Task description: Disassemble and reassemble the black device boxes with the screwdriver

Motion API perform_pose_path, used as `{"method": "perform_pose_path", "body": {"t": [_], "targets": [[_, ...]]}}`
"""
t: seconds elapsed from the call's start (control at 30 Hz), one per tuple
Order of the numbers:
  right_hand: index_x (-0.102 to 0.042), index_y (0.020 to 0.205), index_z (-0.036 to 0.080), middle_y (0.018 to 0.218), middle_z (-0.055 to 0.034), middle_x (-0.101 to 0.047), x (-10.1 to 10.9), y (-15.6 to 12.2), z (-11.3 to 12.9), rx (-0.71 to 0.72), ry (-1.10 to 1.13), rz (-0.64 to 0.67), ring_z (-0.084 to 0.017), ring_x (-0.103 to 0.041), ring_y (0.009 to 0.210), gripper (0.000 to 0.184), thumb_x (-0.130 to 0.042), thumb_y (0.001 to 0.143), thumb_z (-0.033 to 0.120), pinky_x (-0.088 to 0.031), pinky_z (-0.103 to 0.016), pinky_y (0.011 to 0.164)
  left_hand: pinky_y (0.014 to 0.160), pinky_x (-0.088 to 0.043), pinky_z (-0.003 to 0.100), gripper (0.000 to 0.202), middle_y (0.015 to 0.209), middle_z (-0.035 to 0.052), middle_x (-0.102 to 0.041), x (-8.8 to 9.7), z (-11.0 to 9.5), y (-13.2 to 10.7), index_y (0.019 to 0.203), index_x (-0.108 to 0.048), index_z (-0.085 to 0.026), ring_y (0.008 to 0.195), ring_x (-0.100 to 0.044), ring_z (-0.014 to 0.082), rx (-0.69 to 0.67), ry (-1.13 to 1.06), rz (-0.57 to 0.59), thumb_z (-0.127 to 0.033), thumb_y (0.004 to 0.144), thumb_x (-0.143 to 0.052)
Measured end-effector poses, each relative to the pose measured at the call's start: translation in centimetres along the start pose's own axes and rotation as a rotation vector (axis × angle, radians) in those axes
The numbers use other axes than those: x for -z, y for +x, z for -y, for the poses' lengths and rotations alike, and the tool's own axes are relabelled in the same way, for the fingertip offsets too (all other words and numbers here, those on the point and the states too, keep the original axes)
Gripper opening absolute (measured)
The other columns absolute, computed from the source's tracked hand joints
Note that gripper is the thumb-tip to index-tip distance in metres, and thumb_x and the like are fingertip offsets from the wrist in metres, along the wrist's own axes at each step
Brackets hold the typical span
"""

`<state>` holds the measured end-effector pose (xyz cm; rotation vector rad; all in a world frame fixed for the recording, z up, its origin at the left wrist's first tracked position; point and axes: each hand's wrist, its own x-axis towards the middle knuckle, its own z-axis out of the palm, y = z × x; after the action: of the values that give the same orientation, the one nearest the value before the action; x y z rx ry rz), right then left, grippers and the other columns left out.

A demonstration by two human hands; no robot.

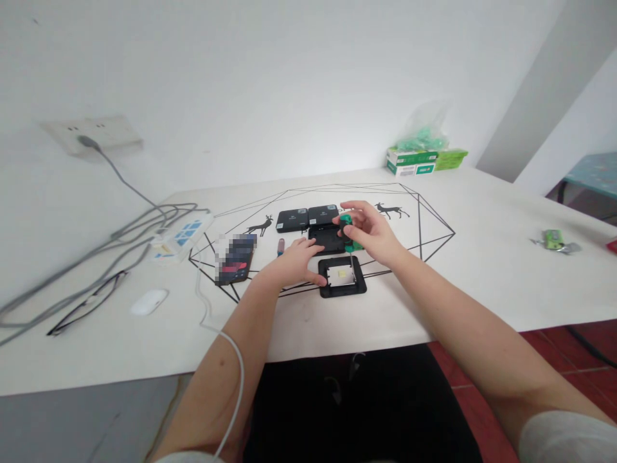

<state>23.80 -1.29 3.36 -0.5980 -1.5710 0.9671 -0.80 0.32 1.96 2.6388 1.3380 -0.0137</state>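
My right hand (369, 233) grips a green and black screwdriver (346, 225) from above. Its thin shaft points down at the right edge of a silver metal plate (336, 276), which sits in a black square casing (357, 289). A small yellowish patch marks the plate's middle. My left hand (295, 263) is open, fingers spread, with its thumb at the casing's left edge. Behind the casing lies a dark open shell (324, 242), partly covered by my left fingers. Two black square boxes (292, 220) with labels stand side by side farther back.
A small screwdriver-like tool (281, 246) and a phone (237, 258) lie left of my hands. Farther left are a white mouse (150, 301), glasses (89, 302) and a power strip (180, 238) with cables. Green boxes (412, 158) stand back right; a green packet (553, 240) lies far right.
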Motion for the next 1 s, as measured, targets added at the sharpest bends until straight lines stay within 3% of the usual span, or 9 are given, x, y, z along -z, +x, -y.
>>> {"method": "perform_pose_path", "body": {"t": [0.17,0.37,0.53,0.73,1.0], "targets": [[-0.068,0.117,0.027,0.114,-0.0054,-0.075,0.2,0.1,0.4,-0.003,-0.039,-0.008,-0.020,-0.070,0.094,0.032,-0.072,0.091,0.045,-0.059,-0.042,0.090,0.128,-0.027,0.052,0.103,0.171,0.0217,-0.035,0.1,-0.2,0.0,0.159,-0.050,-0.016,0.159,-0.028,0.0424,0.015,-0.001,0.013,-0.063,0.075,-0.087],[-0.071,0.122,0.030,0.097,-0.0011,-0.063,0.1,0.2,-0.3,0.046,-0.260,-0.062,-0.016,-0.056,0.076,0.045,-0.084,0.081,0.044,-0.053,-0.033,0.069,0.127,-0.029,0.057,0.101,0.171,0.0191,-0.038,-0.1,0.2,0.0,0.158,-0.052,-0.021,0.159,-0.029,0.0445,0.002,-0.027,-0.017,-0.065,0.074,-0.087],[-0.068,0.126,0.029,0.096,0.0005,-0.061,0.0,0.2,-0.2,0.026,-0.228,-0.065,-0.013,-0.049,0.069,0.045,-0.079,0.084,0.039,-0.047,-0.031,0.065,0.128,-0.028,0.055,0.101,0.171,0.0204,-0.036,0.0,0.0,0.0,0.158,-0.051,-0.018,0.159,-0.029,0.0441,0.006,-0.015,-0.008,-0.064,0.075,-0.086],[-0.066,0.124,0.030,0.096,0.0008,-0.060,0.0,0.2,-0.1,0.026,-0.196,-0.137,-0.014,-0.052,0.074,0.045,-0.079,0.083,0.038,-0.047,-0.030,0.065,0.128,-0.027,0.056,0.102,0.171,0.0217,-0.036,0.0,0.0,0.0,0.159,-0.051,-0.017,0.159,-0.028,0.0440,0.004,-0.022,-0.007,-0.064,0.076,-0.088],[-0.062,0.120,0.033,0.108,-0.0024,-0.061,0.4,0.7,-0.5,0.071,-0.138,-0.360,-0.017,-0.057,0.082,0.046,-0.081,0.083,0.053,-0.056,-0.030,0.065,0.123,-0.037,0.047,0.036,0.152,0.0129,-0.061,0.4,-1.4,0.0,0.127,-0.076,-0.023,0.143,-0.051,0.0306,-0.250,-0.218,-0.210,-0.044,0.099,-0.071]]}}
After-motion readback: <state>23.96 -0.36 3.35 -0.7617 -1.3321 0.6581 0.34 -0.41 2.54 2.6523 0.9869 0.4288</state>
